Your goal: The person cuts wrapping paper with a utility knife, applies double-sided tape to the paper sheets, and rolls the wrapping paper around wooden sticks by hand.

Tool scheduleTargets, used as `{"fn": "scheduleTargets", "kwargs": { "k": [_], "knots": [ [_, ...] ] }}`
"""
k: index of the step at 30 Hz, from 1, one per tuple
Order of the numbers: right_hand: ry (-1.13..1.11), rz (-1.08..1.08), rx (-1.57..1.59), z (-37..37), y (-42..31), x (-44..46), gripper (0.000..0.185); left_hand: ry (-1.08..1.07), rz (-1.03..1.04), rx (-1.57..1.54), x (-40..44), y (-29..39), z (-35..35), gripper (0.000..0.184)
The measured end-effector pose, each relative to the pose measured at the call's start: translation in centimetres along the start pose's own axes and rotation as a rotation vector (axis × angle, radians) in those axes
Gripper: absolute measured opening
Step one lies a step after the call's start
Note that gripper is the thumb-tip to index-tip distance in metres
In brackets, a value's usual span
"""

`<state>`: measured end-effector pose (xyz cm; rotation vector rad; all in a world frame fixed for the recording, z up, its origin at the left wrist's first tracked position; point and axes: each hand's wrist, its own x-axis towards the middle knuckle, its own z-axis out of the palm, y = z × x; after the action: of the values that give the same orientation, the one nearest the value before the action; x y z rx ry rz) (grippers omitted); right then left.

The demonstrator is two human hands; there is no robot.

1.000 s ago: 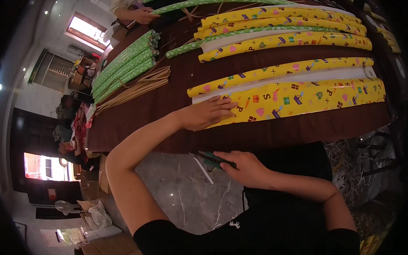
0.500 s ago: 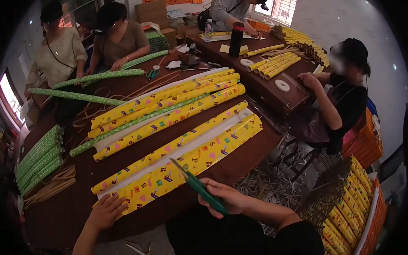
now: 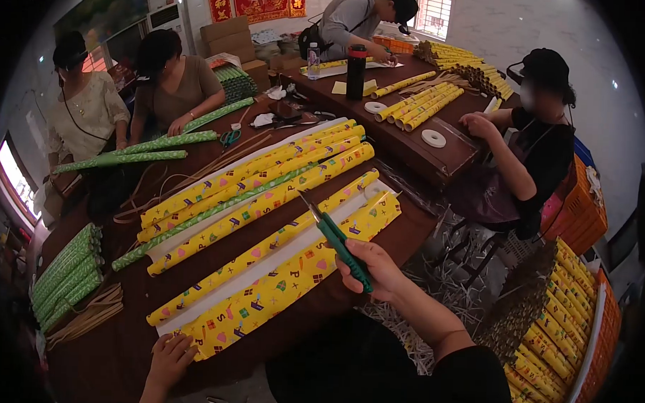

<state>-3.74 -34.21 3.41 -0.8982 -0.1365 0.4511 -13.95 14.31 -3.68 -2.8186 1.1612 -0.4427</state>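
Observation:
A partly unrolled sheet of yellow printed wrapping paper [image 3: 284, 285] lies on the dark table in front of me, with a rolled edge along its far side and a white strip showing between. My left hand [image 3: 172, 358] rests on the sheet's near left corner, fingers extended. My right hand [image 3: 374, 270] is closed around a green utility knife [image 3: 341, 248], held above the right half of the paper. Its blade points up and left, toward the neighbouring rolls. Behind the sheet lie several yellow rolls [image 3: 264, 231] and a thin green roll [image 3: 132, 257].
Bundled green rolls [image 3: 68, 271] and brown strips [image 3: 91, 314] lie on the left. Teal scissors [image 3: 229, 136], a black bottle [image 3: 356, 73] and white tape rolls [image 3: 433, 138] are farther back. A crate of yellow rolls [image 3: 552, 337] stands at right. Several people work around the tables.
My right hand has raised the knife away from me, up and to the right over the paper. The left hand stays at the corner. At far left, a person's green roll has shifted.

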Motion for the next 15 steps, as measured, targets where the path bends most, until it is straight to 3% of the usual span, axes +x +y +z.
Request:
{"fn": "scheduleTargets", "kwargs": {
  "k": [8,15],
  "knots": [
    [0.052,-0.208,-0.136,-0.6,-2.0,0.6,0.025,0.018,-0.046,-0.009,-0.2,-0.1,0.5,0.021],
    [0.0,-0.277,-0.17,-2.2,-1.5,1.2,0.032,0.041,-0.055,-0.005,-0.5,-0.3,1.1,0.023]
  ]
}}
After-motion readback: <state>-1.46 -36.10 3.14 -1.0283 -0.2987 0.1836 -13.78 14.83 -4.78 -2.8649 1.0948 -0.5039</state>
